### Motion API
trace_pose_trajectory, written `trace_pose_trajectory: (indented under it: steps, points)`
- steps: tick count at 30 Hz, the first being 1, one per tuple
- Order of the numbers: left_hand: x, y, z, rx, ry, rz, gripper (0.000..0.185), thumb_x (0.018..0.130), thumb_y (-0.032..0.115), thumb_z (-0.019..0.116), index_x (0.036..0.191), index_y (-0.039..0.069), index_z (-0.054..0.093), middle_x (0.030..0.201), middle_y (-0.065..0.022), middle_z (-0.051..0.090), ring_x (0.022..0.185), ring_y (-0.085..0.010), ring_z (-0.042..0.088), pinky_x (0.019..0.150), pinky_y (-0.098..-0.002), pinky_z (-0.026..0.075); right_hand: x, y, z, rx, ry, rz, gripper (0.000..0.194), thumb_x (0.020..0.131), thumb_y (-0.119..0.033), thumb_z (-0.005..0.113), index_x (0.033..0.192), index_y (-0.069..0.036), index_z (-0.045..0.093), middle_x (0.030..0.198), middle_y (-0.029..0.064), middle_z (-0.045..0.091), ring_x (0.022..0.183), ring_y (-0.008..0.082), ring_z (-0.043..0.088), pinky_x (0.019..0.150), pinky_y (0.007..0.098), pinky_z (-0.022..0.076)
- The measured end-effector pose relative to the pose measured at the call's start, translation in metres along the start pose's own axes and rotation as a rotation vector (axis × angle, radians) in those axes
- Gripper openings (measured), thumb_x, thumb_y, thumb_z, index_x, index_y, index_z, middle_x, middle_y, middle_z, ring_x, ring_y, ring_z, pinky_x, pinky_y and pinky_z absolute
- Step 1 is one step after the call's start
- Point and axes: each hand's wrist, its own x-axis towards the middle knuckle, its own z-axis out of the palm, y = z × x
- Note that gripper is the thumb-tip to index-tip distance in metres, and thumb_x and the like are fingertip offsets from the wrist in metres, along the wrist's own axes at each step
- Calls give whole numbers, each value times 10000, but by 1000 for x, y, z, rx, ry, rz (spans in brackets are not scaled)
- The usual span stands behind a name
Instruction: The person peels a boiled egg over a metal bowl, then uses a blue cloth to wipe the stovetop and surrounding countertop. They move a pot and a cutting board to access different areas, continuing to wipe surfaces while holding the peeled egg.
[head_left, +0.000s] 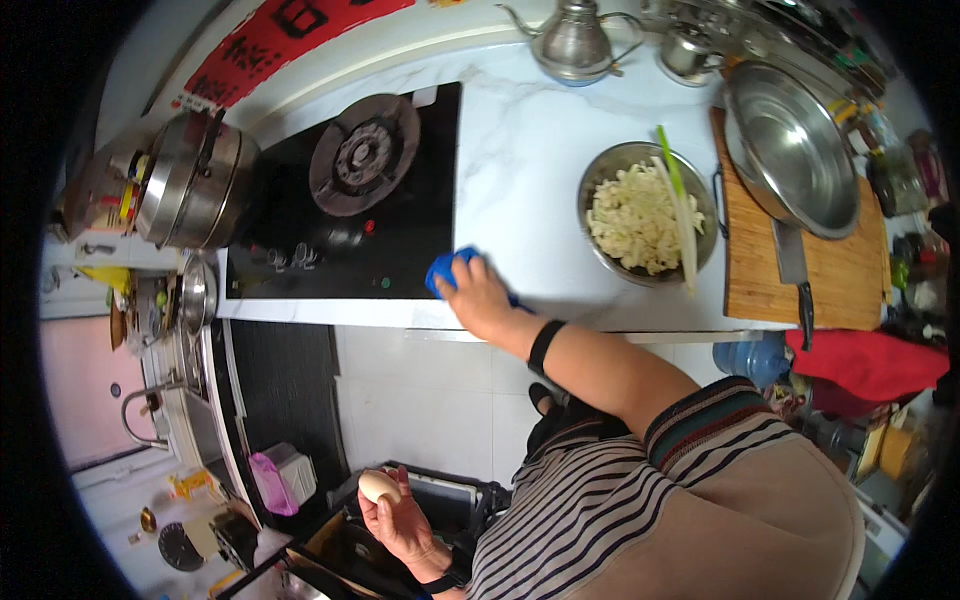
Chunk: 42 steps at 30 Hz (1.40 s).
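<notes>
My left hand (401, 521) holds a pale egg (379, 487) low at the left, in front of an open black drawer or bin area. My right hand (480, 296) presses on a blue cloth (444, 274) at the front right corner of the black glass gas hob (337, 255). Part of the cloth is hidden beneath the fingers. Right of that hand, a steel bowl (589, 240) on the white marbled counter (517, 150) holds chopped cauliflower (637, 217) and a scallion stalk (675, 184) that sticks out over the rim.
A wooden cutting board (840, 292) carries a cleaver (789, 255) and a large steel basin (795, 142); the cleaver's handle juts past the counter edge. A metal teapot (574, 45) stands behind. A steel steamer pot (199, 180) sits left of the burner (364, 154). A sink faucet (135, 420) is far left.
</notes>
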Motion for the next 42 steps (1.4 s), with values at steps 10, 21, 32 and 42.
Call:
trace_pose_trajectory:
  steps: [10, 21, 32, 42]
  points:
    - [20, 20, -7, 15, -224, -9, 517, 824, 152, 736, 1255, -15, 505, 1143, -173, 604, 1036, -268, 612, 1046, -515, 405, -27, 61, -57, -19, -38, 185, 275, 896, -142, 484, 1111, -132, 656, 1166, 133, 483, 1104, 316, 436, 931, 442, 389]
    - [24, 13, -42, -76, -339, -94, 459, 831, 118, 728, 1224, -13, 529, 1143, -177, 610, 1031, -284, 625, 1029, -507, 435, -83, 26, -103, 224, 437, 355, 225, 848, -158, 616, 1071, -142, 638, 1102, 125, 590, 972, 322, 591, 821, 465, 454]
    - [1, -2, -4, -57, -306, -60, 456, 822, 104, 731, 1218, -15, 539, 1138, -182, 611, 1018, -285, 624, 1024, -507, 439, -141, 106, -102, 1702, 929, 1099, 367, 961, -278, 583, 1125, 40, 499, 1048, 193, 608, 873, 311, 687, 733, 379, 577]
    - [-16, -27, 61, -39, -337, -47, 502, 801, 115, 752, 1234, -7, 528, 1134, -168, 616, 1021, -278, 625, 1023, -516, 436, -128, 160, -121, 1469, 900, 1164, 218, 899, -93, 555, 1034, 78, 546, 911, 192, 646, 646, 270, 675, 578, 352, 586]
